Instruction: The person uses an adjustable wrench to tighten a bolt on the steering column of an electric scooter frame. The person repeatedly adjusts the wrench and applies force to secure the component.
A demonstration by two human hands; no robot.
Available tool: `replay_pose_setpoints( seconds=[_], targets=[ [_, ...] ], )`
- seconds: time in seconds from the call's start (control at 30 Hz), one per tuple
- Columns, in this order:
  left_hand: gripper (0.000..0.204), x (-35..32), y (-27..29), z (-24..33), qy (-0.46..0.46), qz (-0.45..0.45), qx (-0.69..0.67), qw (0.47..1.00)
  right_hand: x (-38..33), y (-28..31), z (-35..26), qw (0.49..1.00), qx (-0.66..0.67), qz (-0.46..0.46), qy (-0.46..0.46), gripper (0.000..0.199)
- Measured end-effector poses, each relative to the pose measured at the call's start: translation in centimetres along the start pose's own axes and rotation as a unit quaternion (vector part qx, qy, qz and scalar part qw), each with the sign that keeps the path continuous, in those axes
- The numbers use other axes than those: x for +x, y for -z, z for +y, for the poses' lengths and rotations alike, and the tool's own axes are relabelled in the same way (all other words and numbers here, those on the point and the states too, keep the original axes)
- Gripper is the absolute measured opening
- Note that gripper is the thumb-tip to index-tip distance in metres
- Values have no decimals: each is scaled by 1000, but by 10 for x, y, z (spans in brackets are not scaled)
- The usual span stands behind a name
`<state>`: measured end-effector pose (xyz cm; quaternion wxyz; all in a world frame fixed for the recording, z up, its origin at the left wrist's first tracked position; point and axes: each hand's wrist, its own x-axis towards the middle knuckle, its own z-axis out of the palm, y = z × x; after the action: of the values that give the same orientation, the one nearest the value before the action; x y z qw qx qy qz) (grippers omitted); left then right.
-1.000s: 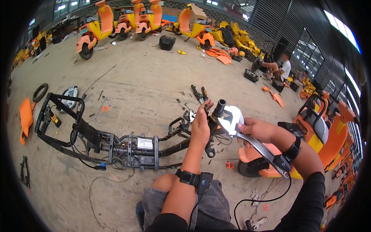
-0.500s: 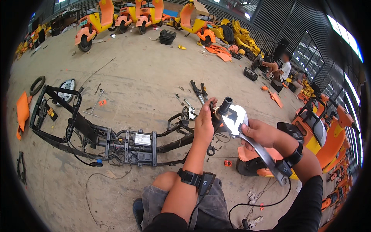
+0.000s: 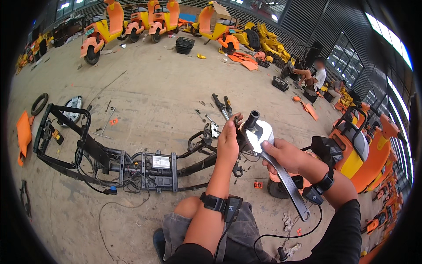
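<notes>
Counting one wrench (image 3: 286, 181), two bare hands (image 3: 228, 143), two wrist straps (image 3: 214, 202) and one bare scooter frame (image 3: 174, 171). Also seeing one loose tyre (image 3: 45, 104), four rear scooters (image 3: 100, 37), at least two parked scooters (image 3: 380, 152) at right, plus two seated people (image 3: 321, 78) farther off.

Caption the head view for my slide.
Right hand grips a silver wrench at the dark upright tube of a black frame, left hand close by.

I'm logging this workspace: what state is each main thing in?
Scooter frame, stripped of body panels.
Left hand, beside the black tube, grip partly hidden.
Right hand, closed around the adjustable wrench.
Adjustable wrench, held, head at the black tube's base.
Baskets, stacked.
Orange panel, loose on the floor.
Parked scooters, upright.
</notes>
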<state>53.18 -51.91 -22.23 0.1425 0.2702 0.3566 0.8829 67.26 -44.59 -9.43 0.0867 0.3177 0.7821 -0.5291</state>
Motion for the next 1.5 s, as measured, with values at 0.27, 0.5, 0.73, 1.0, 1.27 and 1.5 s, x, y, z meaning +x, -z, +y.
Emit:
replay_pose_setpoints(
  seconds=[0.27,0.5,0.73,1.0,1.27,1.5],
  targets=[
    [56,-2,2,-4,-1,-1,-7,1000,0,0,4,1000,4,-12,20,40],
    [58,-4,3,-3,-33,2,54,998,4,8,5,997,-3,-56,58,36],
    [56,-2,4,-8,-34,3,35,999,5,20,7,992,29,-105,67,33],
    [54,-6,0,-1,-7,21,39,999,4,9,2,998,-50,-27,37,41],
    [52,-4,2,-5,7,25,34,999,14,2,8,999,32,-13,2,43],
    [53,-5,0,-1,8,28,27,999,5,9,6,996,39,-65,45,35]
  ],
)
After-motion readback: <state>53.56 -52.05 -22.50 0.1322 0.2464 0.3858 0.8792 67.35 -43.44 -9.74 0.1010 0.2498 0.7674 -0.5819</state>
